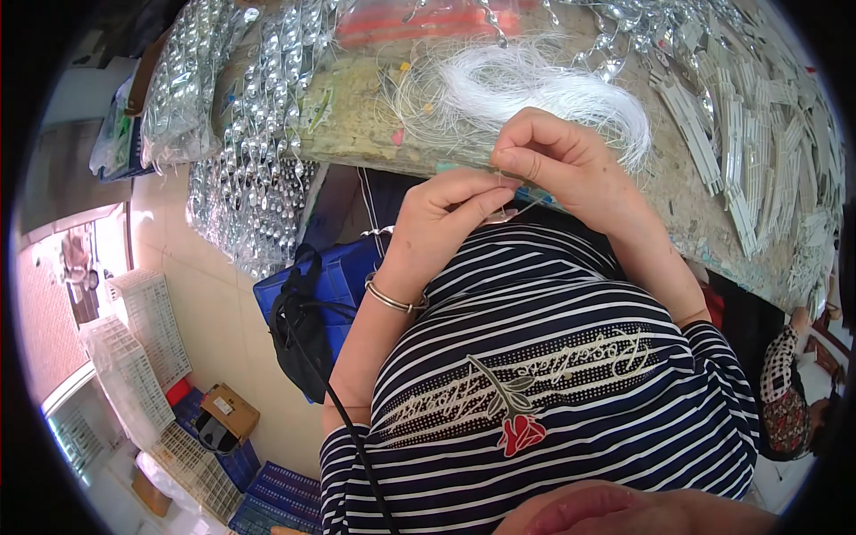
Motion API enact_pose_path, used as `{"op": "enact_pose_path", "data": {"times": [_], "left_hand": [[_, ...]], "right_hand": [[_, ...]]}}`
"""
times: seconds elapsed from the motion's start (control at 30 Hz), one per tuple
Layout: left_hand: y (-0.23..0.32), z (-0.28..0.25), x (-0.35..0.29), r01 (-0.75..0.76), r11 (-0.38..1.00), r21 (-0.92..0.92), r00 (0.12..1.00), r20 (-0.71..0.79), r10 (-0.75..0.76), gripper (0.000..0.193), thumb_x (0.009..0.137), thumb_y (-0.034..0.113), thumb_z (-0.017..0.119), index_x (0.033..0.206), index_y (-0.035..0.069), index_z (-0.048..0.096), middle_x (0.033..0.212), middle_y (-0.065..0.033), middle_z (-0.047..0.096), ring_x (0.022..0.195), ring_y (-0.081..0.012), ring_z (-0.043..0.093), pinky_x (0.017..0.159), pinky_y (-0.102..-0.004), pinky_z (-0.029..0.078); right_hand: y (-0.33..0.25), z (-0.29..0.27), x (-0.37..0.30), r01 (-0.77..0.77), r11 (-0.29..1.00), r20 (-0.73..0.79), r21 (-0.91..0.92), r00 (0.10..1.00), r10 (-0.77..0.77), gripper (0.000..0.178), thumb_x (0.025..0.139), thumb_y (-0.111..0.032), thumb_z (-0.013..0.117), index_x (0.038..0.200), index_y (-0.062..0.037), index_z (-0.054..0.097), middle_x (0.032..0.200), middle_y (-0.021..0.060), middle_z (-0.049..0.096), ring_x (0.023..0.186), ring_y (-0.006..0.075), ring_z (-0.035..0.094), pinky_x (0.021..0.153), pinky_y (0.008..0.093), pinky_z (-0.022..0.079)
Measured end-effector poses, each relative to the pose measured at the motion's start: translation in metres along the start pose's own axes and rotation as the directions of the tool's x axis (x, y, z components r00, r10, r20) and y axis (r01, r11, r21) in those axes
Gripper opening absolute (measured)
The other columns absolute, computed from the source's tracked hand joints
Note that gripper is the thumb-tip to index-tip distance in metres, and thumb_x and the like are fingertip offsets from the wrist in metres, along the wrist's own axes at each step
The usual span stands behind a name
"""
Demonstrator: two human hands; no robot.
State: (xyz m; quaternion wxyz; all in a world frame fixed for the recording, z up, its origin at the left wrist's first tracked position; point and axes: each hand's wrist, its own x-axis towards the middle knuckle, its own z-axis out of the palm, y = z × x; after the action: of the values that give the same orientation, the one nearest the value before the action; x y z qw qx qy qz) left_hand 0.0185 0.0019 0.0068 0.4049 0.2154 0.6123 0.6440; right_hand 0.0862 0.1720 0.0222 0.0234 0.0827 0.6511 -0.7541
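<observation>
My left hand (pixel 453 207) and my right hand (pixel 571 169) almost meet over the near edge of the worktable (pixel 357 107). Each pinches thumb against fingers; what lies between the tips is too fine to make out. Just below the fingertips, close to my shirt, shows a thin greenish sliver (pixel 533 204). Beyond my right hand lies a loose hank of shiny white thread (pixel 535 85), its stray ends fanning left. A metal bangle (pixel 392 296) circles my left wrist.
Silvery twisted strands (pixel 259 116) drape over the table's left edge. Pale narrow strips (pixel 740 134) pile up at right. A red-edged plastic bag (pixel 428 22) lies at the back. White crates (pixel 134 374) and a cardboard box (pixel 230 410) stand lower left. Another person (pixel 789 392) is at far right.
</observation>
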Motion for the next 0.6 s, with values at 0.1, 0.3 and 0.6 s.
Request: {"op": "enact_pose_path", "data": {"times": [0.1, 0.3, 0.6], "left_hand": [[0.0, -0.003, -0.002, 0.033, 0.999, -0.018, 0.996, -0.078, -0.035, 0.015, 0.085, 0.004, 0.06, 0.098, 0.001, 0.068, 0.085, -0.002, 0.066, 0.073, -0.0042, 0.055, 0.065, -0.0166, 0.042], [0.003, -0.024, -0.006, -0.008, 0.998, 0.055, 0.973, -0.23, 0.02, 0.014, 0.085, 0.006, 0.061, 0.096, -0.001, 0.068, 0.085, -0.0031, 0.066, 0.07, -0.0032, 0.054, 0.06, -0.0151, 0.041], [-0.007, -0.034, -0.013, 0.047, 0.998, 0.03, 0.962, -0.271, -0.037, 0.014, 0.085, 0.004, 0.061, 0.095, -0.002, 0.067, 0.086, -0.0059, 0.066, 0.074, -0.007, 0.059, 0.066, -0.0181, 0.047]], "right_hand": [[-0.001, -0.002, -0.002, -0.024, 0.984, -0.024, -0.178, 1.0, 0.02, 0.007, 0.089, -0.008, 0.056, 0.091, -0.002, 0.059, 0.083, -0.0015, 0.055, 0.077, 0.0057, 0.052, 0.07, 0.0204, 0.044], [-0.004, -0.018, -0.019, -0.039, 0.849, 0.082, -0.527, 0.992, 0.097, 0.009, 0.087, -0.01, 0.058, 0.089, -0.0018, 0.061, 0.081, 0.0011, 0.057, 0.076, 0.0078, 0.052, 0.067, 0.023, 0.042], [-0.009, -0.051, -0.048, -0.119, 0.953, -0.087, -0.279, 0.991, 0.098, 0.01, 0.088, -0.01, 0.057, 0.088, -0.0008, 0.062, 0.081, 0.0009, 0.057, 0.075, 0.0088, 0.052, 0.068, 0.0225, 0.041]]}}
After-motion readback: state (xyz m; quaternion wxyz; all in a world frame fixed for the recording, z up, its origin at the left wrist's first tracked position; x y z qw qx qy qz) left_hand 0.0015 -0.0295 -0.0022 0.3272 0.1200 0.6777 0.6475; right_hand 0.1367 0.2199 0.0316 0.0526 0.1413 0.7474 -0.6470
